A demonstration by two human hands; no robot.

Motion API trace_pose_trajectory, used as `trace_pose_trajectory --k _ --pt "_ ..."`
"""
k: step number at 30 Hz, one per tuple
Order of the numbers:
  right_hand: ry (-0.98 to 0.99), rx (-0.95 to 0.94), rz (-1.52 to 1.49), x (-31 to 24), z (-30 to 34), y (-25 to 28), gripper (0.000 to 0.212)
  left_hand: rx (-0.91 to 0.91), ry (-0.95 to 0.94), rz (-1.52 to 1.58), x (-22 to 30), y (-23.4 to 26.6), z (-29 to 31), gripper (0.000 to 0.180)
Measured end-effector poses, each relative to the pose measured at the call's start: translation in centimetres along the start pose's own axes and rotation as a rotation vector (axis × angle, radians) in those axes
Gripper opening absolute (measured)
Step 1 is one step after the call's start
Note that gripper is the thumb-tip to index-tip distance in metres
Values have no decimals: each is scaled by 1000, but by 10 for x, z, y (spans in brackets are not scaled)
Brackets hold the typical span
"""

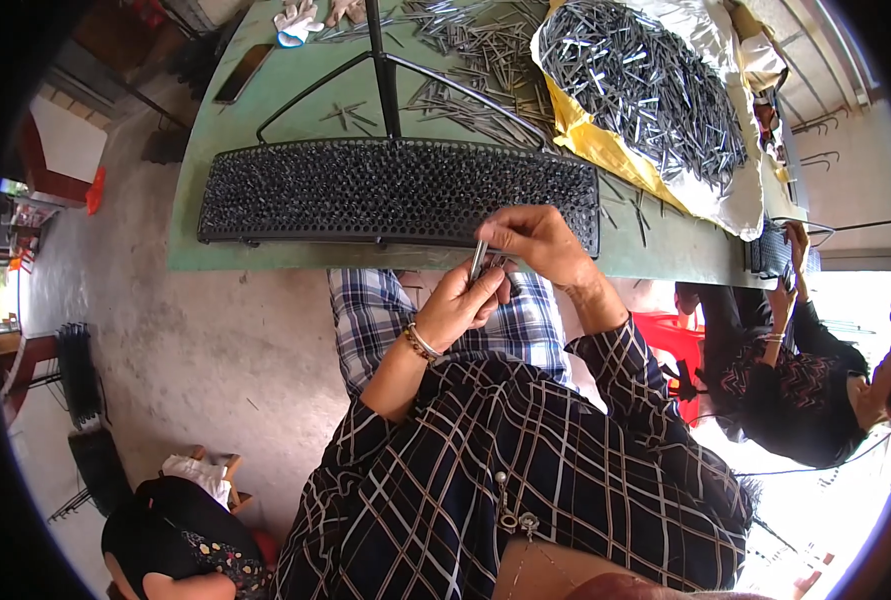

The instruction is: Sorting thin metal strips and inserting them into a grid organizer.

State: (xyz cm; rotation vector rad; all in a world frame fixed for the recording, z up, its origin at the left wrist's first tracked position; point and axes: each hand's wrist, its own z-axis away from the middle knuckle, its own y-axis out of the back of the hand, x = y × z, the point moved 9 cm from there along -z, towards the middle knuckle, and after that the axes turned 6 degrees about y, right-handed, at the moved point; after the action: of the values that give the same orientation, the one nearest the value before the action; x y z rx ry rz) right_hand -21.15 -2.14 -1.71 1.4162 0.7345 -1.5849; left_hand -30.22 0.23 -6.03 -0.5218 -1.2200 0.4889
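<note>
The left hand (462, 300) was closed around a bundle of thin metal pins (478, 258) at 6 o'clock of the black perforated rack (365, 190); the right hand (533, 238) pinched one pin at its upper end. The pins appeared light, stiff and slippery; gripping mid-shaft seemed advisable; loose pins (645, 90) lay at 1 o'clock on the green table (265, 110).

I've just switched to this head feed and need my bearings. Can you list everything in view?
Table: one, green, top centre.
Perforated rack: one, black, along the table's near edge.
Metal pins in a heap: too many to count, grey, on yellow and silver sheets, top right.
Loose pins: many, grey, scattered on the table.
Gloves: white, table's far edge; count unclear.
Co-worker: one, dark clothes, right.
Seated person: one, dark clothes, lower left.
Left hand: holds a small bunch of pins.
Right hand: fingers at the same bunch.
</note>
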Motion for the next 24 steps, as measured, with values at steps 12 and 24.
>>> trace_pose_trajectory --k 12,24 --pt "460 423 502 -41 -9 43 18 98 110 119 -24 22 -4 23" --pt "442 539 490 -24 -4 53 16 142 183 240 -25 22 -2 25"
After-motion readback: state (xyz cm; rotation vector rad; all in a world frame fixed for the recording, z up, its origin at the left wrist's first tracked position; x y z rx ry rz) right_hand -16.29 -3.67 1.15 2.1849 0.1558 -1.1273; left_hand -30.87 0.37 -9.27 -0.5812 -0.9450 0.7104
